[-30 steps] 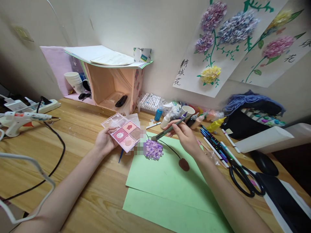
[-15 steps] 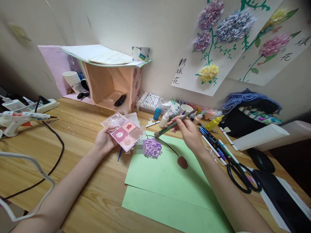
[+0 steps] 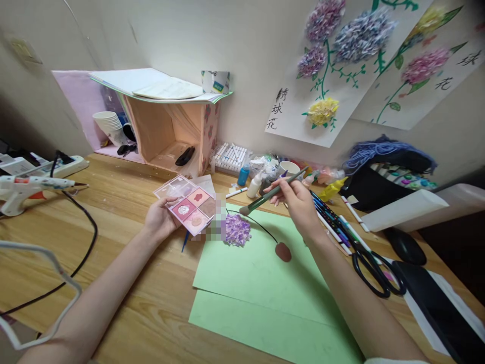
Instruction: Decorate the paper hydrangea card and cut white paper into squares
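Observation:
My left hand [image 3: 161, 218] is closed on the edge of a makeup palette [image 3: 188, 208] with pink and brown pans, held tilted above the table. Between the fingers of my right hand [image 3: 295, 199] is a green-handled makeup brush [image 3: 271, 192], its bristles pointing left over the green paper [image 3: 242, 273]. On that paper lies a cluster of small purple pieces [image 3: 237, 231], close under the brush tip. A thin dark curved line runs from near it to a brown oval [image 3: 283, 252]. A blurred patch hides the palette's right edge and part of the paper.
A glue gun [image 3: 26, 189] with its cable is on the left. Scissors [image 3: 373, 278], several pens [image 3: 333, 222] and a black mouse [image 3: 405, 246] are on the right. Behind stand paint bottles [image 3: 244, 173], a marker tray [image 3: 231, 156] and a cardboard box [image 3: 170, 131].
The whole view has shifted slightly, so everything sits a little farther left. Both hands keep their holds on the palette and the brush, with the brush in nearly the same place over the paper.

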The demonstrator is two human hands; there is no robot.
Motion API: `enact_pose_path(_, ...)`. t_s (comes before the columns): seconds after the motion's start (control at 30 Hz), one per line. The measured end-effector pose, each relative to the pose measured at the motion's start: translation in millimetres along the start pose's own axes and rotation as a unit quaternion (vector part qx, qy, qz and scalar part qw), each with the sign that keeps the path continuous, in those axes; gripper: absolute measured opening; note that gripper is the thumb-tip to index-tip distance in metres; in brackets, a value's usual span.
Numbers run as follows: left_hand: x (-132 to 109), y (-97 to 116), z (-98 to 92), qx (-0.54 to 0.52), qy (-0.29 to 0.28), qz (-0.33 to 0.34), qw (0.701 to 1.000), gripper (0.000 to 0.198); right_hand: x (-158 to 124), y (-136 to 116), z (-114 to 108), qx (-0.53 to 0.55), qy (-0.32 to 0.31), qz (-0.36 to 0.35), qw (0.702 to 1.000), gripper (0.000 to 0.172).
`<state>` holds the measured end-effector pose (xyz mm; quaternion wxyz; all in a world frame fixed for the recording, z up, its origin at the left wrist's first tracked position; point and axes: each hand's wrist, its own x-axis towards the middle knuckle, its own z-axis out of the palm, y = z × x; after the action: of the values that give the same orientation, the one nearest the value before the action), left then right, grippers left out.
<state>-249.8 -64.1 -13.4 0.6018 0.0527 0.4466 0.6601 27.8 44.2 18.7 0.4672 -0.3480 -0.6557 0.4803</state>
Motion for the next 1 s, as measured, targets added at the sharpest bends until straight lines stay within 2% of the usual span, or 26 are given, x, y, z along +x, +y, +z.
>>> enact_pose_path(0.07, 1.4, -0.5, -1.3, 0.0, -0.001, 0.003, 1.0, 0.03, 1.0, 1.5, -0.9, -0.007, 0.009, 0.0, 1.0, 0.027)
enact_pose_path(0.17, 2.0, -0.8, -2.1, 0.003, 0.004, 0.004, 1.0, 0.031, 1.8, 3.4, -1.7, -0.016, -0.02, 0.026, 0.999, 0.029)
enact_pose_path(0.3, 2.3, -0.8, -2.3, 0.006, 0.0, 0.003, 1.0, 0.031, 3.2, 6.2, -3.1, 0.004, 0.006, 0.025, 1.0, 0.03)
enact_pose_path(0.4, 2.0, -1.3, -1.7, 0.006, -0.008, 0.0, 1.0, 0.032, 4.5, 7.7, -3.9, -0.006, -0.009, 0.026, 1.0, 0.031)
enact_pose_path(0.47, 0.9, -2.2, -0.5, 0.007, -0.01, -0.003, 1.0, 0.031, 3.6, 4.5, -4.0, 0.001, -0.019, 0.011, 1.0, 0.03)
enact_pose_path(0.57, -2.0, -4.9, 2.5, 0.005, -0.017, -0.008, 1.0, 0.031, -4.5, -9.6, -1.8, 0.022, -0.024, -0.063, 0.998, 0.023)
enact_pose_path(0.67, -5.5, -9.6, 5.9, 0.006, -0.05, -0.016, 0.999, 0.036, -20.0, -27.0, 6.6, 0.034, -0.07, -0.141, 0.987, 0.017)
enact_pose_path(0.83, -11.3, -20.7, 10.4, 0.03, -0.121, -0.039, 0.991, 0.042, -38.0, -32.7, 24.3, 0.008, -0.204, -0.157, 0.966, 0.021)
enact_pose_path(0.93, -13.1, -25.2, 11.5, 0.048, -0.122, -0.047, 0.99, 0.043, -37.1, -27.2, 24.7, -0.016, -0.225, -0.144, 0.964, 0.022)
enact_pose_path(1.0, -13.4, -26.0, 11.6, 0.048, -0.134, -0.049, 0.989, 0.043, -34.8, -26.1, 21.3, -0.036, -0.204, -0.142, 0.968, 0.021)
